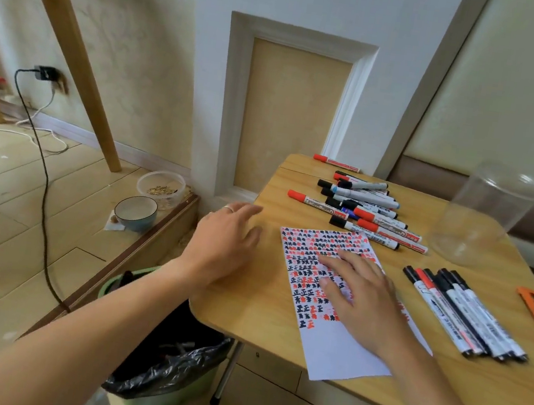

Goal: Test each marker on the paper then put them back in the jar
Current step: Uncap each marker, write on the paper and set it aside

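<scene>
Two bare hands over small wooden table [277,311]. Right hand [362,298] flat, fingers spread, pressing white paper sheet covered in red and black marks [334,347]. Left hand [222,246] relaxed, fingers straight, holding nothing, apparently just above table edge. Clear empty jar [485,217] upright far right; capped markers piled behind paper [368,210], others rowed right [464,313].

One paper [330,302] lies on the table [276,314]. Behind the paper is a heap of about ten markers [367,207], and one red marker [335,161] lies apart behind the heap. Right of the paper are five markers in a row [465,313]. One clear jar [485,217] stands right of the heap.
</scene>
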